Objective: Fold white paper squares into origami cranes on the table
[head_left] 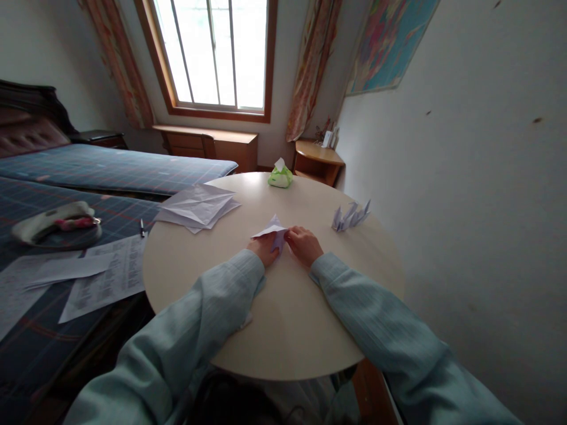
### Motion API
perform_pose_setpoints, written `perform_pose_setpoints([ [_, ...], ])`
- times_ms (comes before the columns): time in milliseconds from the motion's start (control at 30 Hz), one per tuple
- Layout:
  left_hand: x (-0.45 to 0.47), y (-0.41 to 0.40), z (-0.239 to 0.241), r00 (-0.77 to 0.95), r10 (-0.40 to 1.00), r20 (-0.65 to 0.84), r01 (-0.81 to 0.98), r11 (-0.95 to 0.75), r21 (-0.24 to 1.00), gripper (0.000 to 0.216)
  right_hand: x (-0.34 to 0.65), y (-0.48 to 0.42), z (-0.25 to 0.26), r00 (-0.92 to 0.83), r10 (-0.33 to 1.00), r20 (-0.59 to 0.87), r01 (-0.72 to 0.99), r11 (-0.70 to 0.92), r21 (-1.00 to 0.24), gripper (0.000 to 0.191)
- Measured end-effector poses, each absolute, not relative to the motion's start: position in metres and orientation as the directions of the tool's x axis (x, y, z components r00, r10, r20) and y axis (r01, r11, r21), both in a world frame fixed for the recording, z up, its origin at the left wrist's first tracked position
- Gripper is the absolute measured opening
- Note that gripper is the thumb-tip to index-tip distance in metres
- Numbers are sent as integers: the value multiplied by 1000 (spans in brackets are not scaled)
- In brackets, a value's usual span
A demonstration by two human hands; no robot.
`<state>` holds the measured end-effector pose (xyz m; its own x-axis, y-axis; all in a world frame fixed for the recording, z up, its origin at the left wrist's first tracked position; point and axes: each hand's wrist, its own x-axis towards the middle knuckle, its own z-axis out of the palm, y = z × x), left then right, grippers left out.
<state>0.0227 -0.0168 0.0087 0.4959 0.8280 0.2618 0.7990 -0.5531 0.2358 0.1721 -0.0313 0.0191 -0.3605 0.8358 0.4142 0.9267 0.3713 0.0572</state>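
Note:
Between my hands is a partly folded piece of white paper (275, 226), over the middle of the round table (283, 330). My left hand (264, 249) grips its lower left part, and a flap of the paper covers some of the fingers. On the right, my right hand (305, 245) pinches the edge of that flap with thumb and forefinger. Several folded paper figures (351, 217) stand together to the right of my right hand. A stack of creased white sheets (199, 205) lies on the table's far left.
A green tissue pack (280, 175) sits at the table's far edge. Left of the table, a bed (26, 195) holds printed sheets (110, 271), a pen (142, 228) and a pale bag (57, 224). A white wall (478, 224) rises close on the right.

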Motion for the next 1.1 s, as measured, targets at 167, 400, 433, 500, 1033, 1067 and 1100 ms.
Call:
perform_pose_setpoints([
  [167, 23, -16, 7, 518, 804, 293, 776, -586, 234, 48, 172, -31, 20, -356, 819, 450, 927, 371, 58, 15],
  [400, 22, -16, 6, 522, 790, 320, 760, -602, 246, 46, 173, -29, 18, -369, 803, 468, 918, 394, 49, 13],
  [433, 22, -16, 6, 523, 788, 324, 755, -605, 252, 45, 173, -28, 17, -371, 799, 474, 917, 397, 48, 13],
  [500, 22, -16, 6, 528, 782, 331, 747, -613, 257, 46, 174, -27, 15, -377, 790, 484, 913, 405, 49, 12],
  [1033, 23, -15, 5, 547, 765, 340, 729, -635, 256, 42, 174, -28, 17, -415, 793, 446, 894, 446, 41, 13],
  [1067, 23, -16, 6, 551, 763, 339, 723, -639, 262, 41, 173, -28, 17, -413, 797, 441, 896, 443, 40, 13],
  [1100, 23, -16, 6, 550, 763, 339, 720, -639, 270, 42, 173, -29, 17, -412, 800, 437, 897, 439, 41, 13],
])
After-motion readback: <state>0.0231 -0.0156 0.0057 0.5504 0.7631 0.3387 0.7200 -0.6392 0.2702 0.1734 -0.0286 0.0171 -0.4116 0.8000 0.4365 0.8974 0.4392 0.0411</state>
